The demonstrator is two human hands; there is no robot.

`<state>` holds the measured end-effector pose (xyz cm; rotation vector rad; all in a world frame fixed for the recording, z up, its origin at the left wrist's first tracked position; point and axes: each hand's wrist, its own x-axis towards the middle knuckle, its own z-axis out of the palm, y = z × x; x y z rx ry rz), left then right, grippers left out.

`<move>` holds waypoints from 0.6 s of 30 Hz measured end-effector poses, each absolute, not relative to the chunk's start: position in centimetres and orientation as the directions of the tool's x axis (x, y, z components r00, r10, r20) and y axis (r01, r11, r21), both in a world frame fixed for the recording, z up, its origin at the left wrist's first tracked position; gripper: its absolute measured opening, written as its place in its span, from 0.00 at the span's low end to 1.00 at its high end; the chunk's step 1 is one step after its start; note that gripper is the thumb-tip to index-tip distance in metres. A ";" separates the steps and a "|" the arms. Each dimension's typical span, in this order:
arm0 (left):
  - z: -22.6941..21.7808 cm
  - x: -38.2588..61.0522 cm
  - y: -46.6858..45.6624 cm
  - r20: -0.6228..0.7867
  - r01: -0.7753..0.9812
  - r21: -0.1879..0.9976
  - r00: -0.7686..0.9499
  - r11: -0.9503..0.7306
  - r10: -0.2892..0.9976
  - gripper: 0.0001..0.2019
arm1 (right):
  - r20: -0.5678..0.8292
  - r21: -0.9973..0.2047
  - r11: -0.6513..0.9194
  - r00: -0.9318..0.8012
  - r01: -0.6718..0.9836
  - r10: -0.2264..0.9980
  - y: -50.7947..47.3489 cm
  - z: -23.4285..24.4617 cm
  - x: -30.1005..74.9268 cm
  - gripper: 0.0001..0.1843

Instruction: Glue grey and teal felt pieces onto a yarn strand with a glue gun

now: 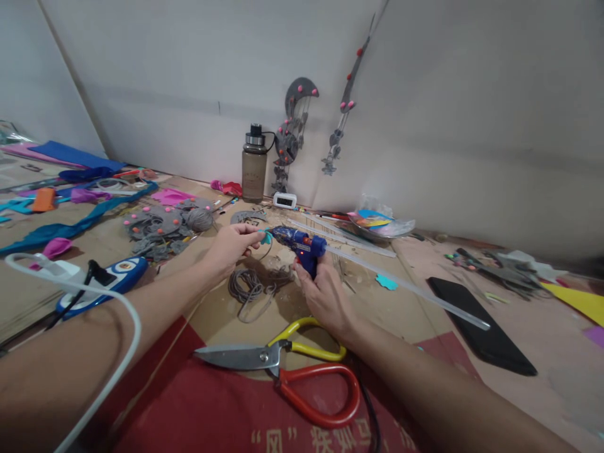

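My right hand is wrapped round the grip of a blue hot glue gun, with a long clear glue stick running out of its back. The gun's nozzle points left, right by a small turquoise cut-out piece. My left hand pinches that piece between thumb and fingers; whether the nozzle touches it I cannot tell. A coil of grey cord lies below my hands, and a strand seems to rise toward the turquoise piece. Large scissors with one yellow and one red handle lie nearer to me.
A drink bottle stands against the wall, beside grey hanging decorations. To the right lie a black phone and another turquoise cut-out. On the left are a blue power strip, a white cable and felt pieces.
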<state>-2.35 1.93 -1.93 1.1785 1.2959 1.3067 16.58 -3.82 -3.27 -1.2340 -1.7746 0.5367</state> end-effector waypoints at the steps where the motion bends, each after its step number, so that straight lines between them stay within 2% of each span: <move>1: -1.9 -2.3 1.9 0.023 0.016 1.000 -0.116 -0.021 0.993 0.11 | 0.417 -0.750 0.410 -0.109 0.520 0.902 -3.8 -3.3 16.6 0.19; 18: -1.8 -2.4 2.0 0.021 0.011 1.000 -0.122 -0.020 0.992 0.11 | 0.386 -0.753 0.393 -0.129 0.527 0.913 -3.8 -3.3 16.7 0.18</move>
